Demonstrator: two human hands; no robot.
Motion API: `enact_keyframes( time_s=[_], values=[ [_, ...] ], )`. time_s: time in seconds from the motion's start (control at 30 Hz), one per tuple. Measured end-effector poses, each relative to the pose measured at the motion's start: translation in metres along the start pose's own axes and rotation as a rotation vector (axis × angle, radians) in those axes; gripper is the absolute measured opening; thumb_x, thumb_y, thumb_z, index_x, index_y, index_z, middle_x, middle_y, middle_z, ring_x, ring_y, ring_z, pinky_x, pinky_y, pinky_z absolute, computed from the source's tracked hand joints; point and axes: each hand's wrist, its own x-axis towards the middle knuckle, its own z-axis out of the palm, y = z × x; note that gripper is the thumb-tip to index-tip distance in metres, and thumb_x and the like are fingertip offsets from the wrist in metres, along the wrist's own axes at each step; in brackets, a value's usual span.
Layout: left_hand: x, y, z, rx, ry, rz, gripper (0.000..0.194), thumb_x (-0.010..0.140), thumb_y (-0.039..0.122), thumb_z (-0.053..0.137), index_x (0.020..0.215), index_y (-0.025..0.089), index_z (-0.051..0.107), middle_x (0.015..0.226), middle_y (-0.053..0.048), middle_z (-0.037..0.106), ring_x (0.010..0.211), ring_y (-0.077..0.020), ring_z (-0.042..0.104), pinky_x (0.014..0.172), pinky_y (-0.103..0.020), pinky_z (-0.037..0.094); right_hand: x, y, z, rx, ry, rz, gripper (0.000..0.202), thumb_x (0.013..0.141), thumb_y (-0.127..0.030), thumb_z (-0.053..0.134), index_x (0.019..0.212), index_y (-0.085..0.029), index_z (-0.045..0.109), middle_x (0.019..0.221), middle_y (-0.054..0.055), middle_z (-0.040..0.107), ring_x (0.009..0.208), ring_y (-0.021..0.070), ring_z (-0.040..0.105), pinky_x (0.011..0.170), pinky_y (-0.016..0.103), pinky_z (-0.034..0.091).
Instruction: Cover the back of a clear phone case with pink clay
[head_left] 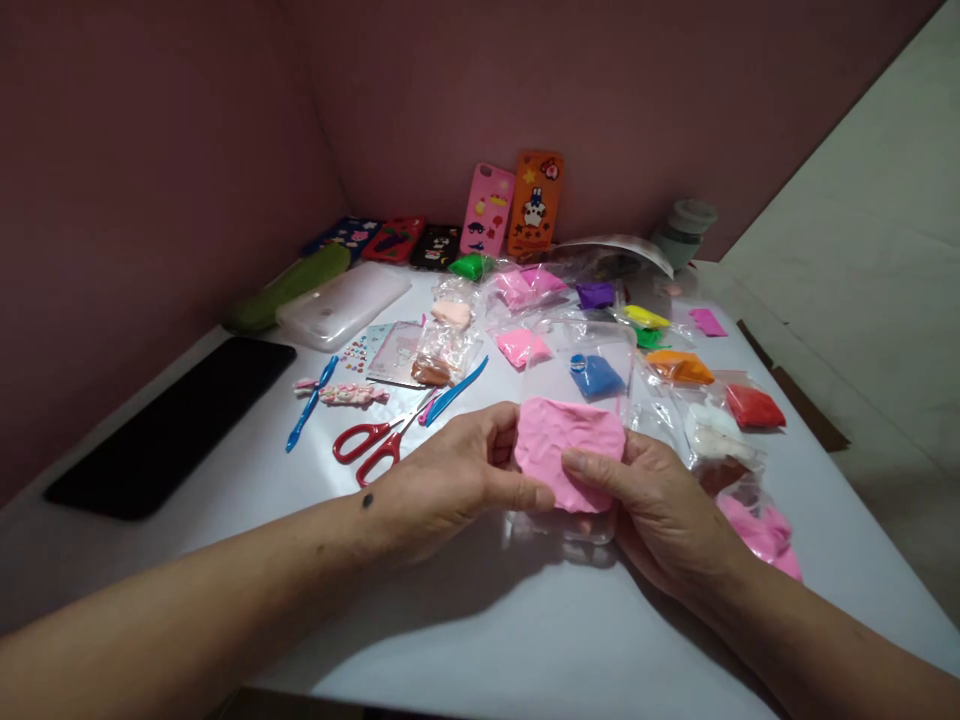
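Note:
Between my two hands is a clear phone case (562, 527) with a flattened, lumpy slab of pink clay (551, 430) on its lower part. My left hand (457, 470) grips the left side, its thumb at the clay's lower edge and its other fingers partly hidden behind. On the right, my right hand (667, 500) holds the case's edge, thumb pressed onto the clay's surface. The upper part of the case is bare and see-through; a packet of blue clay (600, 376) shows there. Red-handled scissors (365, 440) and a blue curved modelling tool (459, 390) lie near my left hand.
Bagged clay in several colours, including orange (679, 367), red (755, 406) and pink (765, 530), covers the right side. Decorated phone cases (535, 205) lean on the back wall. A black flat panel (176, 425) and a whitish case (345, 305) lie left.

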Motion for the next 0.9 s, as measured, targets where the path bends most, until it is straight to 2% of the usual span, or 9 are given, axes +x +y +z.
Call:
enact_keyframes(
  time_s=[0.13, 0.4, 0.53, 0.7, 0.9],
  values=[
    [0.000, 0.000, 0.000, 0.063, 0.059, -0.006, 0.022, 0.067, 0.012, 0.070, 0.086, 0.014, 0.059, 0.080, -0.002, 0.061, 0.074, -0.0158, 0.059, 0.072, -0.030, 0.044, -0.001, 0.000, 0.001, -0.012, 0.000, 0.003, 0.011, 0.074, -0.025, 0.075, 0.075, -0.015, 0.071, 0.063, 0.002, 0.066, 0.051, 0.0112, 0.056, 0.051, 0.023, 0.047],
    [-0.001, -0.002, 0.005, -0.015, 0.118, 0.043, 0.021, 0.064, 0.006, 0.065, 0.077, 0.016, 0.052, 0.068, 0.004, 0.049, 0.072, -0.0152, 0.058, 0.068, -0.029, 0.043, -0.002, 0.002, 0.002, 0.015, 0.005, -0.006, 0.016, 0.077, -0.022, 0.073, 0.092, -0.018, 0.074, 0.072, 0.004, 0.071, 0.059, 0.0132, 0.061, 0.059, 0.025, 0.050],
    [-0.002, -0.003, 0.006, -0.042, 0.103, 0.052, 0.026, 0.063, 0.002, 0.063, 0.082, 0.016, 0.053, 0.071, 0.004, 0.051, 0.074, -0.0154, 0.058, 0.072, -0.031, 0.043, -0.002, 0.002, 0.002, 0.019, 0.019, -0.015, 0.017, 0.077, -0.022, 0.073, 0.094, -0.018, 0.074, 0.071, 0.004, 0.070, 0.055, 0.0128, 0.060, 0.055, 0.025, 0.050],
    [0.000, -0.004, 0.002, -0.043, 0.096, 0.021, 0.030, 0.061, 0.003, 0.071, 0.081, 0.017, 0.053, 0.069, 0.005, 0.050, 0.075, -0.0157, 0.058, 0.073, -0.030, 0.044, -0.001, 0.002, 0.000, 0.026, 0.031, -0.012, 0.019, 0.075, -0.023, 0.074, 0.094, -0.017, 0.074, 0.071, 0.006, 0.070, 0.056, 0.0134, 0.060, 0.052, 0.024, 0.048],
    [0.000, 0.002, -0.007, -0.028, -0.010, -0.014, 0.025, 0.065, 0.009, 0.074, 0.083, 0.016, 0.058, 0.080, 0.001, 0.058, 0.071, -0.0113, 0.054, 0.080, -0.032, 0.044, 0.001, 0.001, -0.002, 0.022, 0.022, 0.001, 0.015, 0.076, -0.023, 0.074, 0.090, -0.019, 0.074, 0.069, 0.003, 0.069, 0.056, 0.0127, 0.060, 0.058, 0.026, 0.051]
  ],
)
